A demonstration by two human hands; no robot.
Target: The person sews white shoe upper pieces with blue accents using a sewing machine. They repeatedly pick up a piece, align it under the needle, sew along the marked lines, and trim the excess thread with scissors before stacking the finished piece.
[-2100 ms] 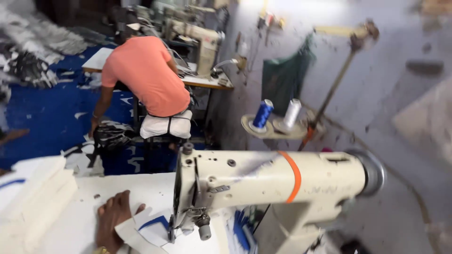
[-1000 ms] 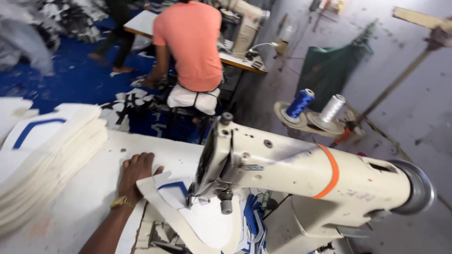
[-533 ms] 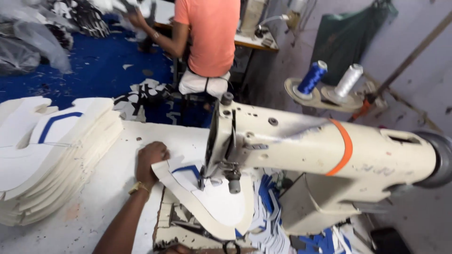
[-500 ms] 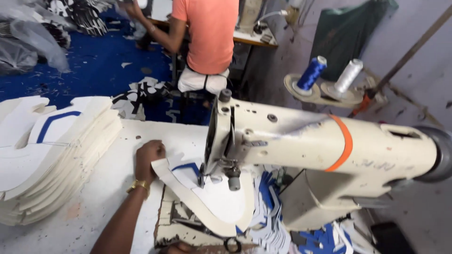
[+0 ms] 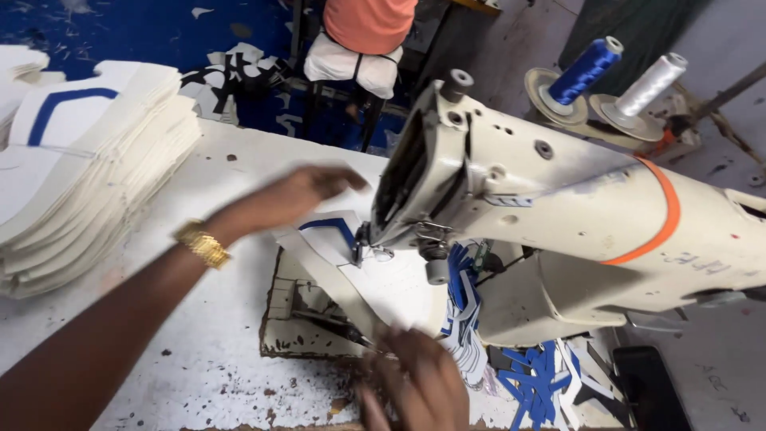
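My right hand (image 5: 415, 383) sits at the lower centre of the frame, blurred and partly cut off by the bottom edge; its fingers touch the near edge of the white fabric piece (image 5: 383, 279), but I cannot tell whether they pinch it or only press on it. My left hand (image 5: 299, 191) is at centre frame, also blurred, fingers extended and flat, palm down, just above the far edge of the same piece; whether it touches is unclear. A gold-coloured wristband (image 5: 203, 243) circles the left wrist. The fabric piece is a curved, flat panel with a blue stripe, lying under the needle area of the sewing machine (image 5: 558, 215), at the centre of the frame. The machine head is cream-painted metal, scuffed, with an orange band around its arm; its right end is cut off by the frame edge, and the needle itself is hard to make out. The worktop (image 5: 199, 343) is white, chipped and speckled. At the left, a stack of cut white panels (image 5: 88, 168) has a blue stripe on its top piece. At the upper right stand a blue thread cone (image 5: 586, 68) and a white thread cone (image 5: 650, 80). At the top centre, a seated person in an orange shirt (image 5: 371, 20) is cut off above the waist.
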